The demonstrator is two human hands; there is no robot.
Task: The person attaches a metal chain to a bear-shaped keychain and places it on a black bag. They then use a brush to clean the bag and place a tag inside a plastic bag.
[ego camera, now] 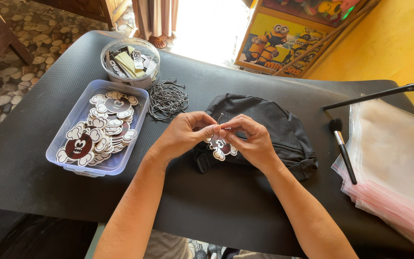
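Observation:
My left hand (186, 133) and my right hand (249, 139) meet over a black mesh bag (274, 124) on the black table mat (216, 201). Between their fingertips they pinch a flat cartoon-face tag (221, 147), brown with white puffy edges, which hangs just below the fingers. A thin bead chain runs up from the tag between the fingertips. The bag lies under both hands, its strap end poking out toward me.
A clear plastic tray (80, 112) full of the same tags sits at left. Behind it stands a round tub of paper labels (130, 60), with a pile of bead chains (167, 99) beside it. A black brush (343, 151) and stacked clear bags (394, 163) lie at right.

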